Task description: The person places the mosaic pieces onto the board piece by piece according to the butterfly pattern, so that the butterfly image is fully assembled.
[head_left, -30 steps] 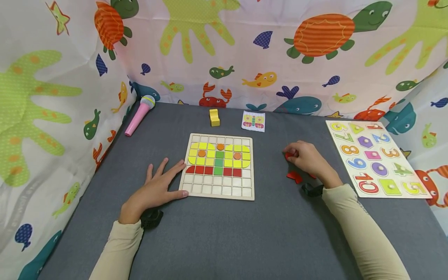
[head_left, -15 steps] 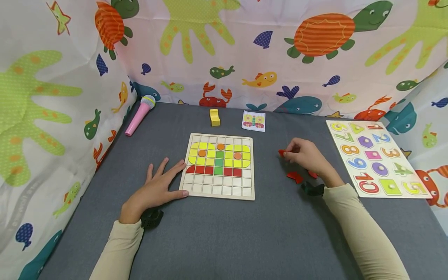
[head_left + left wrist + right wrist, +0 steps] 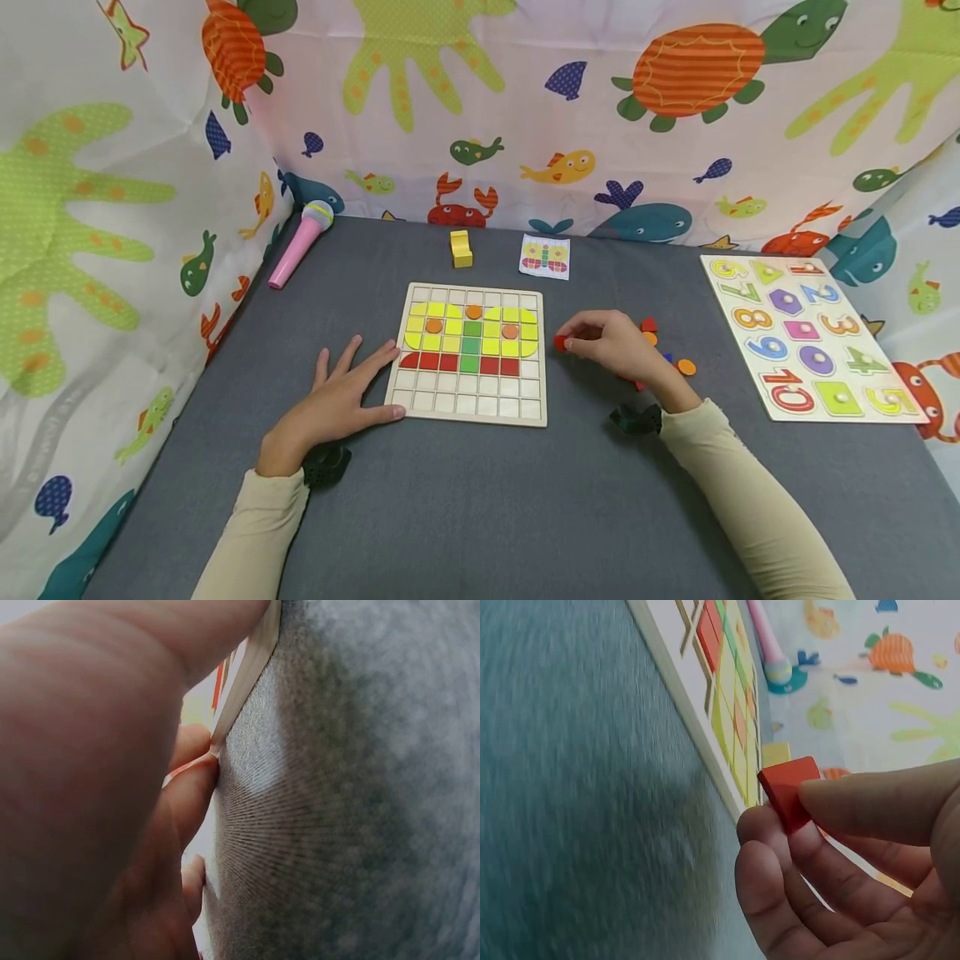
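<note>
A wooden grid board (image 3: pixel 465 405) lies mid-table in the head view, bearing yellow, orange, green and red tiles in its upper and middle rows. My left hand (image 3: pixel 330 408) is spread flat, its thumb and a fingertip touching the board's left edge; the left wrist view shows the fingers against that wooden edge. Just right of the board, my right hand (image 3: pixel 618 346) pinches a small red tile (image 3: pixel 789 784) between thumb and fingers, off the table. Behind that hand lie loose pieces, among them an orange disc (image 3: pixel 686 367) and a red piece (image 3: pixel 648 324), partly hidden by the wrist.
A small picture card (image 3: pixel 544 257) with a butterfly pattern and some yellow blocks (image 3: pixel 461 250) stand behind the board. A pink toy microphone (image 3: pixel 300 246) lies at the back left. To the right is a number puzzle board (image 3: pixel 830 410). A printed curtain encloses the back and sides.
The right hand has picked up the red tile and carried it left toward the board, uncovering orange, blue and red loose pieces. The left hand has stayed at the board's edge.
</note>
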Demonstrator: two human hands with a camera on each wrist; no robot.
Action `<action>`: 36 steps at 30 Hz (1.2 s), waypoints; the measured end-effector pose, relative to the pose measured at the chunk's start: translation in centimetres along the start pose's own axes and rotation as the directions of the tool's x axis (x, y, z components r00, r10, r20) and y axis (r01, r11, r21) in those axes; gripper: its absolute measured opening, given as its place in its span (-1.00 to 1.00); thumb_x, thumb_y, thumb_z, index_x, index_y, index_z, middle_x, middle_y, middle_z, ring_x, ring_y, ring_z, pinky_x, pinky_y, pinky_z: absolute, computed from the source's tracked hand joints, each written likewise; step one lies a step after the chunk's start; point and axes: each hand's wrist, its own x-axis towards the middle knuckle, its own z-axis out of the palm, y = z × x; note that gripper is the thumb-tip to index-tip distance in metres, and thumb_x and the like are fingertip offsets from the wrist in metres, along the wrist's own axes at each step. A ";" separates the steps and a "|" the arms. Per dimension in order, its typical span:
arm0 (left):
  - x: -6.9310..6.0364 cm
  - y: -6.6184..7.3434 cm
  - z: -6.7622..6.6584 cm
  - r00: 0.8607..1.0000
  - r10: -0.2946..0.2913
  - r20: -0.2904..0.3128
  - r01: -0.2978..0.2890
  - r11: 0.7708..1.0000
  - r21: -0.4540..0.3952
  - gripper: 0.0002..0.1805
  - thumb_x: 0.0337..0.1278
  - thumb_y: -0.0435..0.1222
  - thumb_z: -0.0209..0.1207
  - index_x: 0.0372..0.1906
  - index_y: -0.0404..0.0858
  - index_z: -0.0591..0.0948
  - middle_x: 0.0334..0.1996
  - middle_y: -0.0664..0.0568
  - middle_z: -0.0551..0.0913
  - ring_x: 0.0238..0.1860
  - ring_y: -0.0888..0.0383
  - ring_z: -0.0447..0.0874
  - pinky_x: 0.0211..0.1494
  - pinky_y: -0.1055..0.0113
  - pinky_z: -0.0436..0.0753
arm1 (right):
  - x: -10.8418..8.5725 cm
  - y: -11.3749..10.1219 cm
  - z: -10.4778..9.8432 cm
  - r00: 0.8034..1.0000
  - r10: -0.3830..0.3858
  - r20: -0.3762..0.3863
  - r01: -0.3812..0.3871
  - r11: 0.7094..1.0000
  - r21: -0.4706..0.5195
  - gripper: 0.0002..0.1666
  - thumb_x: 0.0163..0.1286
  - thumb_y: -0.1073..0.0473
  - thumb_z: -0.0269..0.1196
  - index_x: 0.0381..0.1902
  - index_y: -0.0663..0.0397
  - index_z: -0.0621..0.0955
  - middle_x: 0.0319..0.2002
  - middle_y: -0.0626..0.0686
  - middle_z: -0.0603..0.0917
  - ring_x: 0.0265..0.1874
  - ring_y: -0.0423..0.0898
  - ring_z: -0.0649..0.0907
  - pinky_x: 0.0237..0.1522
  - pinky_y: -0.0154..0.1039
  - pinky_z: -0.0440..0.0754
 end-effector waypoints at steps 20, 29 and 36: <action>0.1 0.2 -0.1 1.000 -0.002 0.003 0.002 1.000 0.006 0.14 0.24 0.27 0.38 0.75 -0.11 0.15 0.73 -0.08 0.06 0.70 -0.33 -0.42 0.50 -0.42 -0.60 | 0.7 -1.9 4.2 0.998 -0.048 0.029 0.050 0.997 -0.056 -0.95 0.42 0.31 0.46 -0.19 0.16 0.79 -0.32 -0.01 0.70 -0.34 -0.03 0.59 -0.30 -0.19 0.56; 0.0 0.3 -0.2 1.000 0.006 0.000 -0.006 1.000 0.004 0.13 0.25 0.25 0.39 0.74 -0.11 0.15 0.73 -0.08 0.06 0.70 -0.34 -0.41 0.50 -0.42 -0.60 | 0.6 -2.7 5.0 1.000 -0.009 -0.005 0.008 0.994 -0.106 -0.93 0.45 0.28 0.42 -0.29 0.13 0.79 -0.45 -0.06 0.67 -0.46 -0.06 0.55 -0.41 -0.21 0.49; -0.2 0.3 -0.2 1.000 -0.001 0.007 0.001 1.000 0.003 0.14 0.25 0.25 0.39 0.75 -0.11 0.14 0.73 -0.09 0.05 0.70 -0.34 -0.42 0.50 -0.42 -0.60 | 0.6 -3.0 5.7 0.999 -0.040 -0.008 0.038 0.979 -0.198 -0.84 0.46 0.26 0.42 -0.38 0.10 0.74 -0.54 -0.08 0.58 -0.55 -0.11 0.49 -0.51 -0.24 0.37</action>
